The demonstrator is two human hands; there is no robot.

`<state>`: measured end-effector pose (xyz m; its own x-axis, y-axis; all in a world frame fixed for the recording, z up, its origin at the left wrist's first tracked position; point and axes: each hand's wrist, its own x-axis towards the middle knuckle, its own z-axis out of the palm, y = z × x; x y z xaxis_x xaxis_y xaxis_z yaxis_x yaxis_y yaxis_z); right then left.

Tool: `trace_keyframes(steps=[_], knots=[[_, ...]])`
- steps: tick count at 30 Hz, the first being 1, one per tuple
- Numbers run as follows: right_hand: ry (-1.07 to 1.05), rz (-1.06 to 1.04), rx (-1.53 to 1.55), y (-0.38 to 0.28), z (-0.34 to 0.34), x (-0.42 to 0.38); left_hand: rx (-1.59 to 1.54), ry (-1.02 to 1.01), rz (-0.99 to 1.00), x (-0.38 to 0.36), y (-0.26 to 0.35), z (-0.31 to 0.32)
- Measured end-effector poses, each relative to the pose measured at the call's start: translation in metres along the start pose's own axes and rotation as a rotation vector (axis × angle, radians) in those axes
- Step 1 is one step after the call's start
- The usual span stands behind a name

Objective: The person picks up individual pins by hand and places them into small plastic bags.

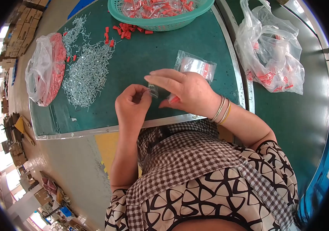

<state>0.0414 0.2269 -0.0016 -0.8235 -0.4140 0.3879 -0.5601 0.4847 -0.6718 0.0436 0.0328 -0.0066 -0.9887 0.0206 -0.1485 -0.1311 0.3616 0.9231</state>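
Near the front edge of the green table (133, 57), my left hand (131, 104) pinches a small clear plastic bag (153, 91) between thumb and fingertips. My right hand (195, 90) is beside it, fingers stretched over the bag's upper end and thumb apart below. A red piece in clear plastic (174, 99) rests in my right palm, partly hidden by the hand. Just behind my right hand lies a clear bag with white and red contents (195, 66).
A pile of screws (87, 73) lies at the left, beside a bag of red parts (56, 61). Loose red plugs (127, 29) are scattered before a green basket (164, 25) of packed bags. A clear plastic bag (276, 57) sits on the right-hand surface.
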Motion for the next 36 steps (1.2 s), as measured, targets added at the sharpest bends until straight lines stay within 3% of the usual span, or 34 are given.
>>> trace_keyframes(steps=[7, 13, 18, 21, 24, 28, 34, 36], knots=[[-0.057, -0.130, -0.012, 0.006, 0.010, -0.004, -0.146, -0.205, -0.131, -0.002, 0.015, -0.012], [-0.117, 0.081, 0.317, 0.005, 0.012, -0.004, -0.242, -0.243, -0.179, -0.003, 0.011, -0.012], [-0.116, 0.194, 0.401, 0.002, 0.008, -0.001, -0.274, -0.259, -0.183, -0.004, 0.011, -0.013], [-0.086, 0.282, 0.469, 0.003, 0.009, -0.002, -0.276, -0.126, -0.023, -0.009, 0.009, -0.011], [-0.116, 0.328, 0.464, 0.003, 0.004, 0.001, 0.226, -0.016, 0.554, -0.012, 0.010, -0.015], [-0.136, 0.322, 0.485, 0.003, 0.010, -0.002, 0.548, -0.092, 0.689, -0.015, 0.011, -0.008], [-0.240, 0.330, 0.544, -0.005, 0.001, 0.003, 0.582, -0.075, 0.813, -0.012, 0.007, -0.011], [-0.209, 0.242, 0.455, -0.004, 0.003, 0.001, 0.575, -0.079, 0.805, -0.014, 0.008, -0.011]])
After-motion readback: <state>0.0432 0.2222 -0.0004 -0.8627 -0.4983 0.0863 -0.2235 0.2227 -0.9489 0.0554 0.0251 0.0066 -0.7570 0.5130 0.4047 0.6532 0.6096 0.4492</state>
